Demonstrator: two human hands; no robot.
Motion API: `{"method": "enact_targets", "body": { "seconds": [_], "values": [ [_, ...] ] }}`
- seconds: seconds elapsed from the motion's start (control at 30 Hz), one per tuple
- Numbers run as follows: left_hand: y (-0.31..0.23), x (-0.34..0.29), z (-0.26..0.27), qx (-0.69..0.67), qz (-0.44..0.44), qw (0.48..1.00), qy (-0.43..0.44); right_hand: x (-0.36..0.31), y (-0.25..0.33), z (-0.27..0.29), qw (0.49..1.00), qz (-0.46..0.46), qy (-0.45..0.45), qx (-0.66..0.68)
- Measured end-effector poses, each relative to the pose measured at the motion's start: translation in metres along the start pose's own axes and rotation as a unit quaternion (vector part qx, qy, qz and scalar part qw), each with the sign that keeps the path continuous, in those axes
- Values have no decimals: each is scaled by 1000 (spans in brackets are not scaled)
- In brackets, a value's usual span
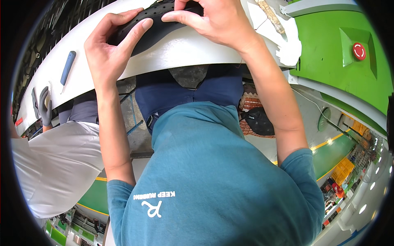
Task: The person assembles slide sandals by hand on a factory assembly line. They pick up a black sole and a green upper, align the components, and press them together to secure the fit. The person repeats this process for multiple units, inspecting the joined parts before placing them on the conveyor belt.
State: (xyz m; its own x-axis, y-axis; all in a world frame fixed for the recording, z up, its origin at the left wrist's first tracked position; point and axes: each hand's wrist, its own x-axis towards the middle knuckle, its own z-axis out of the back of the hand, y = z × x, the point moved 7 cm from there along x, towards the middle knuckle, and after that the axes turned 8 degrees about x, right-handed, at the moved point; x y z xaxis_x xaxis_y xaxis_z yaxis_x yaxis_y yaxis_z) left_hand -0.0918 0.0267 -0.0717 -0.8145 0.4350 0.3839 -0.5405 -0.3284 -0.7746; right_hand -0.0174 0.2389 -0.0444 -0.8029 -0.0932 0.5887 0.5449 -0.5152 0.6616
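At the top of the view is a black curved piece [164,29] with rows of small dots or holes and a smooth, darker near edge. Its far part runs out of the picture, so its exact kind cannot be made out. My left hand [107,43] grips its left end, thumb on the near side and fingers around the far side. The thumb and bent fingers of my right hand [215,20] close on the upper right part. Below it lies the white tabletop [184,51]. Left of my left hand rests a blue-handled tool [68,69] with a thin metal tip.
To the right, a tan wrapped stick [271,15] lies on white cloth or paper [289,45]. Beyond stands a green machine [324,49] with a red stop button [359,51]. On the left sits a co-worker in a white shirt [65,160], a grey-gloved hand [45,107] at the table edge.
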Motion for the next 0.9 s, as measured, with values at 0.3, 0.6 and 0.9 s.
{"method": "enact_targets", "body": {
  "seconds": [0.3,0.6,0.9],
  "values": [
    [0,13,-6,112,-41,992,47,20,-20,15,993,-70,72,-65],
    [-3,28,-19,57,8,998,1,39,-18,12,984,-130,88,-84],
    [-13,25,-21,109,-35,993,3,30,-7,1,992,-16,94,-84]
  ]
}}
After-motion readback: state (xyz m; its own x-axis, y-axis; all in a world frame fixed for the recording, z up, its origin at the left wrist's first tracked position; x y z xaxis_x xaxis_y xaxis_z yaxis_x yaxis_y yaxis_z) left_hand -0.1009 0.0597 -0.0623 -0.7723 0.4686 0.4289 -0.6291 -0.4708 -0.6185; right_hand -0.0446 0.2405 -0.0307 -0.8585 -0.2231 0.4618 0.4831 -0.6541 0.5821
